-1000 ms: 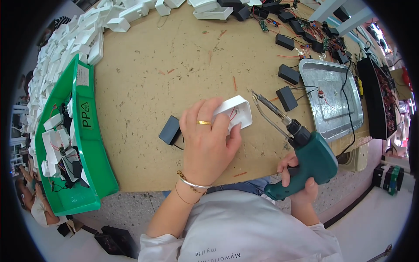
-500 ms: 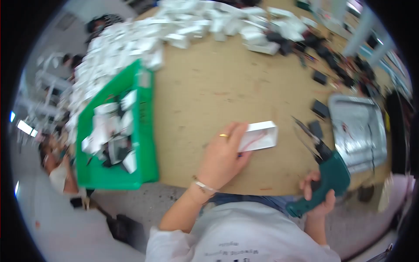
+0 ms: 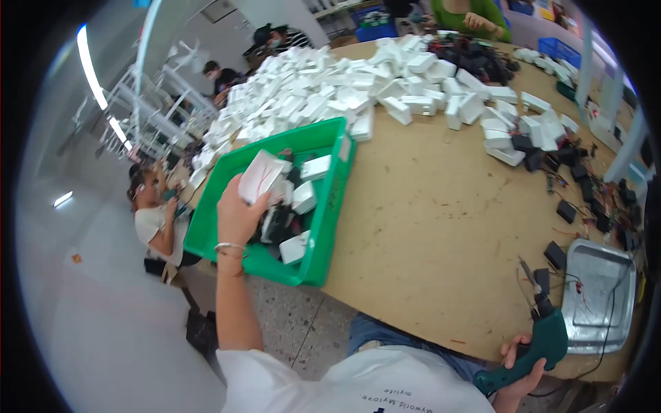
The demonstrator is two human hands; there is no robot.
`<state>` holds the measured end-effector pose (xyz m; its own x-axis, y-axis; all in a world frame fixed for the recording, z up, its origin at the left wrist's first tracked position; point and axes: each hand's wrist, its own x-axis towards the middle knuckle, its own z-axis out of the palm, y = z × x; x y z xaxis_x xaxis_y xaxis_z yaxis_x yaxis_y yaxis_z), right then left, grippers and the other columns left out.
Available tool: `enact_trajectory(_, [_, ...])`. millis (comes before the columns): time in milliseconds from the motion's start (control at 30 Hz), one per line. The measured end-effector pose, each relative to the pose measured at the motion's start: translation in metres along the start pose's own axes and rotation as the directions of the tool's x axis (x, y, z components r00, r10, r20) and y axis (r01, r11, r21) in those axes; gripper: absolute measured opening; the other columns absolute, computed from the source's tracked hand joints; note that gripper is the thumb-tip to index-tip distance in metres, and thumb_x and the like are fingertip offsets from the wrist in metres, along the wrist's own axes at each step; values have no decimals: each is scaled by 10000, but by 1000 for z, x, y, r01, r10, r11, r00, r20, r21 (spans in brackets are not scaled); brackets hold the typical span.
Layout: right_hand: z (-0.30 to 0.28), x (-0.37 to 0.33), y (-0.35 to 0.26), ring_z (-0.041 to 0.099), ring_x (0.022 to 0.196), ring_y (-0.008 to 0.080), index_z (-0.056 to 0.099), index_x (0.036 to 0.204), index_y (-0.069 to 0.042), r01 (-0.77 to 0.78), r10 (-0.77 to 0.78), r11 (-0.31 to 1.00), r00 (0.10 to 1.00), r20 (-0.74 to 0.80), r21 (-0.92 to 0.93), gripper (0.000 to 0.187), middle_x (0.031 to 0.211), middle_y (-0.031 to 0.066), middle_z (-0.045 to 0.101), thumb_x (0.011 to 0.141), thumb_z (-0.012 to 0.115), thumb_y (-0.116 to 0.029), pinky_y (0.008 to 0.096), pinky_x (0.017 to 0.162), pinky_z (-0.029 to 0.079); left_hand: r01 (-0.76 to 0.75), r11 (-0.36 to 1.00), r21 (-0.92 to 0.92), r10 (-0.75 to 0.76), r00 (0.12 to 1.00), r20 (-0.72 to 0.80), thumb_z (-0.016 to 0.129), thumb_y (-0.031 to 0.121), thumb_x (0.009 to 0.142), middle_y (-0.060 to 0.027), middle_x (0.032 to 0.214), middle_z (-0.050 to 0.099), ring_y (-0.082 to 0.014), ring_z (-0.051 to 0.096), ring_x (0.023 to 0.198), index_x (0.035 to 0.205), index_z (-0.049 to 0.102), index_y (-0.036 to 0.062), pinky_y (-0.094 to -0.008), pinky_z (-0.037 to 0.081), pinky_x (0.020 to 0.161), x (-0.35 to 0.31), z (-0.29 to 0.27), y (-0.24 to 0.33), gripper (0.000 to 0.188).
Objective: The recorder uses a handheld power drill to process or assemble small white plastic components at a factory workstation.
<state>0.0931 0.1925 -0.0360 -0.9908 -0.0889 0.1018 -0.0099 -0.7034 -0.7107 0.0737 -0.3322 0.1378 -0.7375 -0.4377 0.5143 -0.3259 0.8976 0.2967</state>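
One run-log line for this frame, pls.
left hand: holding white casing over green bin | right hand: gripping green soldering gun | metal tray: right of soldering gun

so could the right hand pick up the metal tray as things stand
Probably not: the right hand is wrapped around the soldering gun, so it likely isn't free to grip, though the tray sits just to its right.

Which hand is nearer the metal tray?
Right. The right hand, holding the green soldering gun, is just off the near left corner of the metal tray. The left hand is well away, over the green bin, holding a white casing.
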Motion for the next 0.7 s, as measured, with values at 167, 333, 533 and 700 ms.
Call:
enact_trajectory(167, [10,8,5,498,584,140,493,1099,52,-93,93,996,996,-5,-16,607,1015,157,556,921,452,-526,344,710,418,-150,694,704,26,983,184,795,406,676,-188,1071,612,-343,587,948,994,638,19,-435,493,800,19,18,33,525])
enact_trajectory(333, [3,3,-1,508,570,147,489,1105,49,-80,78,995,996,-36,-64,645,1006,164,552,886,495,-557,357,694,439,-504,859,92,491,861,134,713,382,777,-166,1053,628,-367,591,993,1009,641,14,-435,489,865,99,133,135,441])
enact_trajectory(533, [0,-5,6,529,595,167,522,1129,31,-91,91,996,983,-162,3,711,992,129,584,811,565,-605,366,694,456,-442,883,156,366,858,360,684,579,741,-182,1338,502,-384,527,1163,1289,513,30,-447,457,951,179,263,166,794])
enact_trajectory(700, [5,-5,-5,480,837,178,467,1227,3,-233,235,972,958,-162,28,786,1080,106,543,792,599,-639,358,929,355,-165,986,-12,159,925,345,626,719,710,-253,1492,286,-407,376,1329,1474,237,7,-421,340,1088,223,310,189,1114])
